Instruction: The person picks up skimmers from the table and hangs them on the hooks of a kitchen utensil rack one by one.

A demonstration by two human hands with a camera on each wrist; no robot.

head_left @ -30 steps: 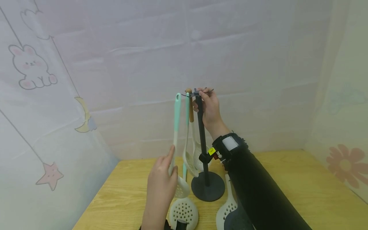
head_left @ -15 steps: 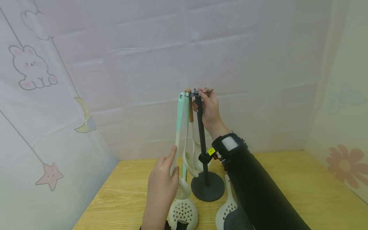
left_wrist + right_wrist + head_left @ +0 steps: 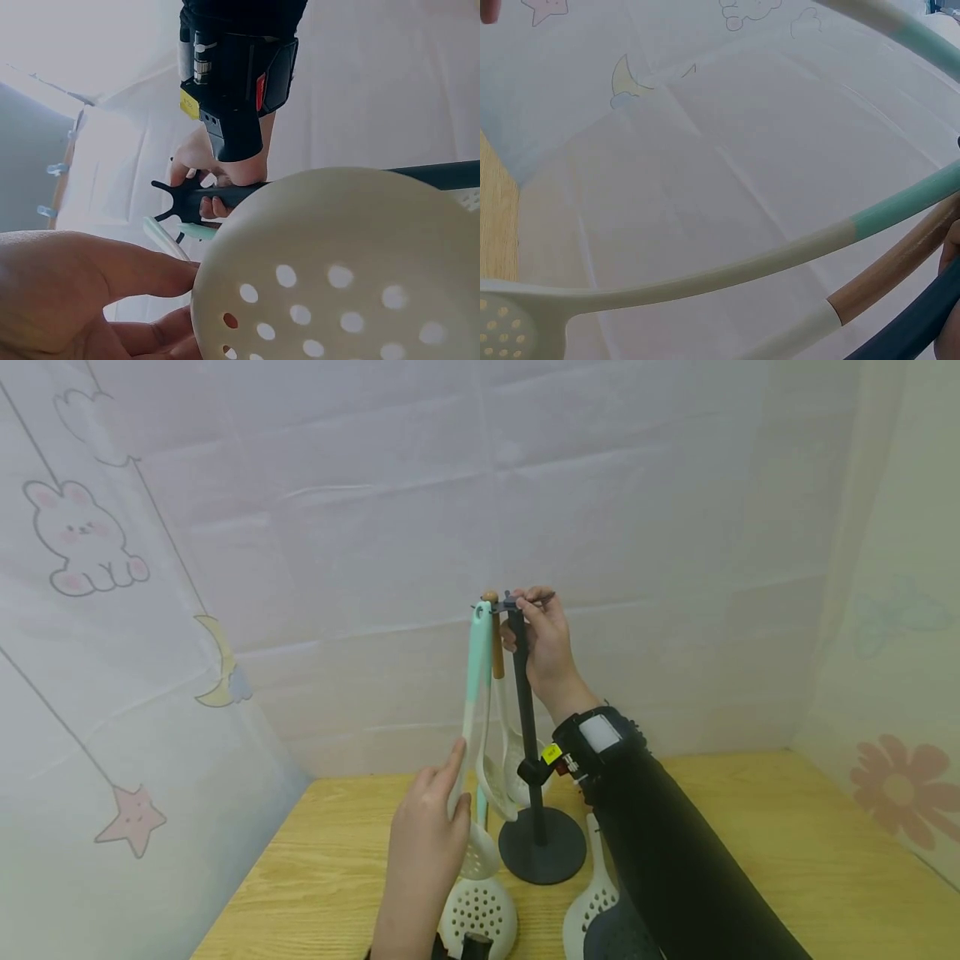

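Mint-green and cream silicone: slotted spoon (image 3: 471, 727) held nearly upright, long axis vertical with a slight lean, mint handle end up at the top of the black stand (image 3: 528, 727), perforated bowl down near the tabletop. Handle tip just beside the hook cluster at the stand's head, on its left side; not possible to tell whether the hanging hole is engaged on a hook. Left hand (image 3: 423, 852) low and near, gripping the cream lower part of the handle just above the bowl, thumb along the right of the shaft, fingers wrapped behind. Spoon therefore extends up and away from those fingers toward the stand top. Right hand (image 3: 543, 647) high and far, on the right of the post, fingers curled round the top of the stand at hook level, forearm in a black sleeve (image 3: 675, 860) rising from lower right. Right hand nearer to the hook; left hand nearer to the bowl. Already hanging left of the post: a wooden-handled utensil (image 3: 497, 652) and a further cream one behind it. Lying on the wooden table (image 3: 750, 827) near the stand's round base: a perforated skimmer (image 3: 480, 914) at left and another pale slotted utensil (image 3: 592, 902) at right, partly hidden by the sleeve. In the left wrist view, perforated bowl close against the left palm (image 3: 67, 300), right hand (image 3: 217, 169) clasped on the dark hook head beyond.
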